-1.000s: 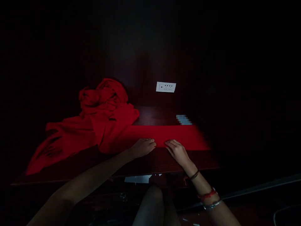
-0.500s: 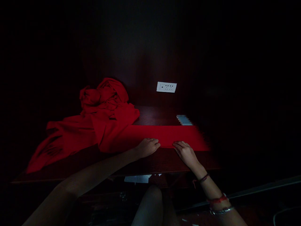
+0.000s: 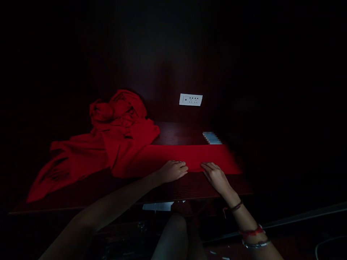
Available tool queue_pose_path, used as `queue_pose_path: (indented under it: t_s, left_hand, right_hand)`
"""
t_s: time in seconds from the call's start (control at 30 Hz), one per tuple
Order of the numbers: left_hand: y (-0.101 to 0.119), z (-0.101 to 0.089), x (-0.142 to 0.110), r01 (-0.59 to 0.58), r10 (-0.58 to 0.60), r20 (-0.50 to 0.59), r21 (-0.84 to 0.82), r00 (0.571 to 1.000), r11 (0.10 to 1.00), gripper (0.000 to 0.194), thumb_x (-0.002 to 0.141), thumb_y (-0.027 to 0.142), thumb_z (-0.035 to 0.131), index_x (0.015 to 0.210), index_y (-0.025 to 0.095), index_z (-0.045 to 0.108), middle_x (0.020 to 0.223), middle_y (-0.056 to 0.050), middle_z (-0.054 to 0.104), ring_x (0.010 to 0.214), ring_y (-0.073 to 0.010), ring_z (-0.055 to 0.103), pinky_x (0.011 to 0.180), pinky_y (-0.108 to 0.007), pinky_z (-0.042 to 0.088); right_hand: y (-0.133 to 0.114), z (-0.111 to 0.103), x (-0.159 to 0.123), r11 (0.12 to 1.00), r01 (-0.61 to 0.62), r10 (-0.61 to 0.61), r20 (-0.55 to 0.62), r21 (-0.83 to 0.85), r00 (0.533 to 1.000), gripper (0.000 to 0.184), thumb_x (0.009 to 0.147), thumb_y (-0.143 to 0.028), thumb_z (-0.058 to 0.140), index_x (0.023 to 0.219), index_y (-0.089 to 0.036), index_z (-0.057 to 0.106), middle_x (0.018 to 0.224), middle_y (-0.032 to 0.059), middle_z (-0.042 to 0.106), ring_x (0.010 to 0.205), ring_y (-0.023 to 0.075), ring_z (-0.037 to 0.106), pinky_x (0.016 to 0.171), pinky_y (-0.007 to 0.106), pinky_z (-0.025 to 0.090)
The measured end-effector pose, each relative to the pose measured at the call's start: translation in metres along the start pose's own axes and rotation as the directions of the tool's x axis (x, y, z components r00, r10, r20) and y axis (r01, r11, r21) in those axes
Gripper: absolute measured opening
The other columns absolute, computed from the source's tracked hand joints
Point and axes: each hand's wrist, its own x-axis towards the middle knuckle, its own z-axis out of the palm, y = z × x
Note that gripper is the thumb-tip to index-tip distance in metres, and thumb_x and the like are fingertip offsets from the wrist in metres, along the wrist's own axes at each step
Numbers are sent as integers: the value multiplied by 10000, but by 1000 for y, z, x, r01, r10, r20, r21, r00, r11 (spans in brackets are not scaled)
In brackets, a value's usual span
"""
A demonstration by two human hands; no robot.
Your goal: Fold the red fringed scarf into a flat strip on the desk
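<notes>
A red fringed scarf (image 3: 159, 155) lies along a dark wooden desk (image 3: 173, 191). Its right part is a flat, narrow folded strip, while the left part is a crumpled heap with a fringed end hanging toward the near left. My left hand (image 3: 173, 170) is closed at the strip's near edge, fingers curled in a pinch on the fabric; a ring shows on one finger. A short gap to the right, my right hand (image 3: 214, 174) pinches the same edge, its fingers pressed together. The thumbs are mostly hidden.
On the dark back panel is a white socket plate (image 3: 191, 99). A blurred bluish flat object (image 3: 212, 138) sits just behind the strip. Below the desk's front edge are some white paper (image 3: 157, 206) and my knee (image 3: 173, 234). The right side is very dark.
My left hand has slid slightly right along the near edge, closer to my right hand. The right hand stays almost where it was. The view has shifted a little.
</notes>
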Motion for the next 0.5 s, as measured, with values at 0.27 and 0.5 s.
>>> queue_pose_path:
  t_s: [0.27,0.5]
  left_hand:
    - [-3,-1,0,54,-53,27,-22,998,998,223,867,268,334,792,181,526,813,-12,556,701,-119,544,595,-220,402]
    - [-10,0,-4,71,-71,39,-20,997,997,221,863,282,343,808,178,530,831,-15,570,711,-123,546,595,-218,403]
  right_hand:
    - [-19,-3,22,984,179,-178,53,-14,983,241,826,-185,409,996,-175,579,963,64,606,883,172,520,775,302,400]
    - [21,-6,-7,988,11,-7,29,-155,1000,250,803,-149,424,1000,-148,579,972,84,606,895,206,518,745,328,406]
